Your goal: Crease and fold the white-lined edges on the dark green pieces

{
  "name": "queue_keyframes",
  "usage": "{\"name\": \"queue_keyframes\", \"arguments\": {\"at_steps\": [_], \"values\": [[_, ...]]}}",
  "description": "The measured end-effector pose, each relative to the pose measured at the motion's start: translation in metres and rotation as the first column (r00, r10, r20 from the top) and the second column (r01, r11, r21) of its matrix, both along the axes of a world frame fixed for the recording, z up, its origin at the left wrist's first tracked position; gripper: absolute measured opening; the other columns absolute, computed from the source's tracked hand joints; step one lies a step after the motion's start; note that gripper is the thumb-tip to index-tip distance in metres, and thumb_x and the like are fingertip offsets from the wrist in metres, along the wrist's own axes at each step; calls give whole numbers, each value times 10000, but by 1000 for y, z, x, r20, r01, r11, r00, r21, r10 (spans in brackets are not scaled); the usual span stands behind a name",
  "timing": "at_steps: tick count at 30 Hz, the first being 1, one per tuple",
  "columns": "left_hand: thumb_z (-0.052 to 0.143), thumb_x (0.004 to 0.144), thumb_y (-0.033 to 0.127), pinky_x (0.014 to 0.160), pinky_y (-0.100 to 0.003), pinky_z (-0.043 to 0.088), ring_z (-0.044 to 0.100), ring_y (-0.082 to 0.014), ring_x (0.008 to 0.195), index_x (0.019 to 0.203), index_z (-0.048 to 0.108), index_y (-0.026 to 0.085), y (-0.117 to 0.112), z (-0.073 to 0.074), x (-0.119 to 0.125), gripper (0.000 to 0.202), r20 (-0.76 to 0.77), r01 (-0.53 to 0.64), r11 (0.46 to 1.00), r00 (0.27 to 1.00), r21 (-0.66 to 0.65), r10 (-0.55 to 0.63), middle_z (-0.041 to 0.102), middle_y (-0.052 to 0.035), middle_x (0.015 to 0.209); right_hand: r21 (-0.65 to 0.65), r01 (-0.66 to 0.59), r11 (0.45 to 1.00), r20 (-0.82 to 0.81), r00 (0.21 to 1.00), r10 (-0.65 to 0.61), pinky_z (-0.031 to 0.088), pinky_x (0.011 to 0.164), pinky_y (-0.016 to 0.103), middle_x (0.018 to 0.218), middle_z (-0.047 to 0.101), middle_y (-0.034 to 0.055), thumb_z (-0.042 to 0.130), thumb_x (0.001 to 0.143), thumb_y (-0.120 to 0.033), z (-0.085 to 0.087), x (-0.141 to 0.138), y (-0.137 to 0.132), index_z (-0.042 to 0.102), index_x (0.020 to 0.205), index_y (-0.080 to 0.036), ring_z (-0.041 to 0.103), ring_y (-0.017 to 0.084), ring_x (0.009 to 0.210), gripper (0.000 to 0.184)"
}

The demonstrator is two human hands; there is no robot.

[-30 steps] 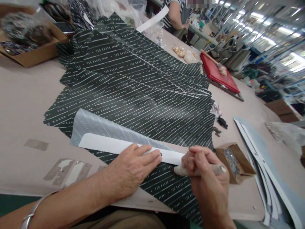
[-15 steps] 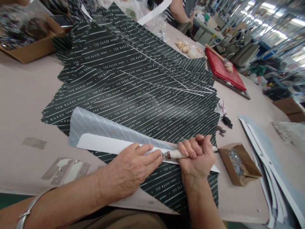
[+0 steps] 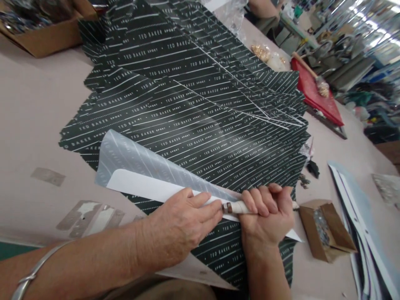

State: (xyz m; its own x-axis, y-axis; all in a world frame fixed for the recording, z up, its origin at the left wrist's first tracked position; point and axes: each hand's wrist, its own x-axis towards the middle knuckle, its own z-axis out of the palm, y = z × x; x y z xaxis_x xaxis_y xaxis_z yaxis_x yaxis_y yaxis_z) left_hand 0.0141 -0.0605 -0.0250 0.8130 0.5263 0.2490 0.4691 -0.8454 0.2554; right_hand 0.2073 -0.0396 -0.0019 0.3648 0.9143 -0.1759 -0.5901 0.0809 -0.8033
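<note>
Dark printed fabric sheets [image 3: 200,137] with white stripes and lettering lie in layers before me. The near edge is turned up, baring its grey reverse side [image 3: 128,156]. Along this fold lies a long white strip [image 3: 137,182] with a rounded left end. My left hand [image 3: 184,225] rests flat on the strip, fingers stretched toward the right. My right hand [image 3: 267,212] wraps round a tool with a white handle [image 3: 240,207] and a metal collar. Its working tip is hidden at my left fingertips.
A carton of small items [image 3: 40,37] stands at the far left. To the right are a small open cardboard box [image 3: 326,229], a stack of long strips [image 3: 362,233] and a red board [image 3: 321,96]. Part of another person's arm [image 3: 264,8] shows at the back.
The whole view has shifted, so the hands and fabric appear slightly lower and further right. Both hands keep nearly the same pose at the strip, with the tool still in the right.
</note>
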Motion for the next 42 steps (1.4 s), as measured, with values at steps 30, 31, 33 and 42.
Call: {"name": "queue_keyframes", "arguments": {"at_steps": [30,31,33,42], "values": [[441,1010,193,706,-370,398,520,-220,969,1188,539,172,-2,1,-1,205,52,-19,999,998,-46,21,586,-51,1056,109,-408,906,914,400,71,447,473,255,547,569,-21,528,965,-313,21,-29,-17,650,724,-187,529,116,454,298],[472,998,196,723,-373,403,519,-221,970,1208,531,175,-1,1,-1,219,29,-11,998,1000,-56,13,583,-49,1057,77,-384,920,893,436,108,417,444,246,514,522,-37,512,979,-337,23,-30,-13,639,728,-183,485,105,423,321],[524,974,204,746,-379,409,515,-226,973,1212,529,188,-1,-1,-2,238,10,-8,998,1000,-68,8,583,-43,1067,29,-385,922,872,461,165,379,422,236,486,465,-56,508,988,-382,26,-35,-6,635,740,-178,441,97,405,345],[563,944,220,838,-404,431,490,-259,1121,1171,556,200,0,-8,-1,229,8,3,998,1000,-69,-2,579,-47,1204,-23,-467,884,933,308,187,398,487,223,519,471,-69,527,991,-326,31,-50,-5,657,769,-185,428,72,428,294]]}}
